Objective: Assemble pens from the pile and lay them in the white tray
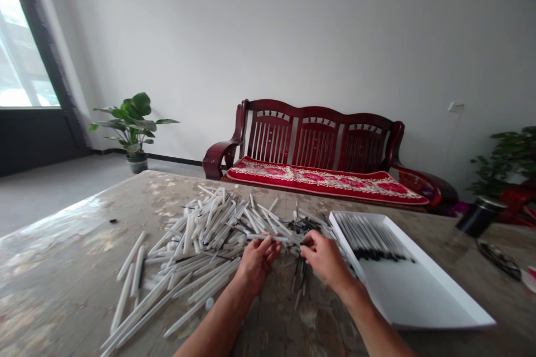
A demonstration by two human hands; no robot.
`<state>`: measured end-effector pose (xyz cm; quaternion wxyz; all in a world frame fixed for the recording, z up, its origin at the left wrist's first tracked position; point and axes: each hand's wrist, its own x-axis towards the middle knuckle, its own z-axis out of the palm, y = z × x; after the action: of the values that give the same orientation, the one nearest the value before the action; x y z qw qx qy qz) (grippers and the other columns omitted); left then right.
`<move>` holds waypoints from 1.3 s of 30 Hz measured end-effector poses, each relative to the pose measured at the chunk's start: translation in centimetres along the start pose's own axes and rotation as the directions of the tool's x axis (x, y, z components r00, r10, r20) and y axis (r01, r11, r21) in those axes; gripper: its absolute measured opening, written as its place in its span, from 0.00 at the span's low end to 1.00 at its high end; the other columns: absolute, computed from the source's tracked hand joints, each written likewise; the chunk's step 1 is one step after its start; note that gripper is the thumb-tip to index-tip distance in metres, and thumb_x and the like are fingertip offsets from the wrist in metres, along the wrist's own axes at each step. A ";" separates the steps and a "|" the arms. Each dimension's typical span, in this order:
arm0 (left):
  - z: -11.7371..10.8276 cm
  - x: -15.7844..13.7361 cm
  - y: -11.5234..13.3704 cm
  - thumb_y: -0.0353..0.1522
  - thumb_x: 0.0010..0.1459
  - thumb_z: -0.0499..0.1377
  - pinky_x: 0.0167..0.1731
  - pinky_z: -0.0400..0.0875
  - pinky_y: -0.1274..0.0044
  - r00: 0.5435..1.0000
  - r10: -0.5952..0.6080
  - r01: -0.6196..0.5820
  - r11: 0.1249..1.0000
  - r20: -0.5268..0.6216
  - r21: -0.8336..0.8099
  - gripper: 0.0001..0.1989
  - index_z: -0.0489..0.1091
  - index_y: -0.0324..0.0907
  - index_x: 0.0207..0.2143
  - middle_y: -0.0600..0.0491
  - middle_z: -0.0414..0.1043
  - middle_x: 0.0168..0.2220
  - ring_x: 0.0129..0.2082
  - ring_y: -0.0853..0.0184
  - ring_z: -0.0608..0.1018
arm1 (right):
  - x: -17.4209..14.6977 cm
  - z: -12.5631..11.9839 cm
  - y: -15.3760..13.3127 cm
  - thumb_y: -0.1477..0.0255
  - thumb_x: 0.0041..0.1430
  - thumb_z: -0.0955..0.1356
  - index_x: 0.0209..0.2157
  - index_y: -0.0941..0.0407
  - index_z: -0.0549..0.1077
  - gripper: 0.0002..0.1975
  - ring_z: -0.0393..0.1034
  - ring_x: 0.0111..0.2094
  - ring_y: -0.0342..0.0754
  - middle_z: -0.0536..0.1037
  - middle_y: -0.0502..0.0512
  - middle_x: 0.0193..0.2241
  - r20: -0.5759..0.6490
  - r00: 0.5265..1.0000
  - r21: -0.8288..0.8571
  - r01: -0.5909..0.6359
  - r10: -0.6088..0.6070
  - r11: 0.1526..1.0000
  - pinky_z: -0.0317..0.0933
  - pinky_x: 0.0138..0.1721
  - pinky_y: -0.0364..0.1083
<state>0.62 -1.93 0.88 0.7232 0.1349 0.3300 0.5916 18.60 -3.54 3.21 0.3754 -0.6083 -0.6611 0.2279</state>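
- Where the surface (75, 268) is mostly bare, on the left side, a small black bit (113, 221) lies by itself.
- Next come a few loose tubes (131, 255), lying near the edge of a big messy pile of white tubes (205, 223).
- The left hand (259, 265) grips one thin white tube (280, 239), which lies sideways between the two hands.
- Some thin black pieces (307, 224) are heaped just behind the right hand.
- The right hand (322, 254) has its fingers bent near that tube's right end, but I cannot tell if they grip it.
- Beside it, a white tray (419, 295) holds a row of black-ended tubes (368, 231).
- Last is a black cup (481, 217).
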 end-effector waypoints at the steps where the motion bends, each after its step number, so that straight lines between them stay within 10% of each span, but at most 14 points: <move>1: 0.1 -0.1 -0.1 0.20 0.59 0.58 0.30 0.79 0.80 1.000 0.005 -0.005 1.000 0.007 0.013 0.06 0.67 0.38 0.32 0.49 0.79 0.29 0.26 0.70 0.81 | 0.0 0.5 -0.1 0.73 0.52 0.66 0.30 0.54 0.72 0.03 0.77 0.28 0.48 0.80 0.51 0.25 -0.011 1.000 0.032 0.009 -0.009 0.999 0.64 0.29 0.43; 25: -0.1 0.1 -1.1 0.23 0.51 0.67 0.31 0.79 0.78 0.998 0.048 -0.049 0.998 0.038 0.028 0.08 0.70 0.38 0.30 0.50 0.80 0.29 0.27 0.69 0.82 | -0.5 2.2 -0.1 0.73 0.52 0.68 0.29 0.54 0.78 0.04 0.75 0.32 0.49 0.80 0.53 0.28 -0.204 0.957 -0.017 0.207 -0.206 0.978 0.65 0.36 0.44; 39: -0.2 0.3 -1.5 0.31 0.40 0.74 0.30 0.78 0.79 0.994 0.079 -0.083 0.995 0.069 0.063 0.16 0.70 0.38 0.28 0.54 0.78 0.25 0.26 0.69 0.81 | -0.4 3.1 0.3 0.63 0.46 0.71 0.27 0.56 0.77 0.10 0.72 0.22 0.48 0.78 0.51 0.21 -0.114 0.984 0.457 -0.067 0.133 0.887 0.65 0.22 0.43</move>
<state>1.70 -2.09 -0.22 0.7043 0.1914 0.3191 0.6046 16.41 -3.36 1.01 0.5402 -0.5527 -0.5294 0.3500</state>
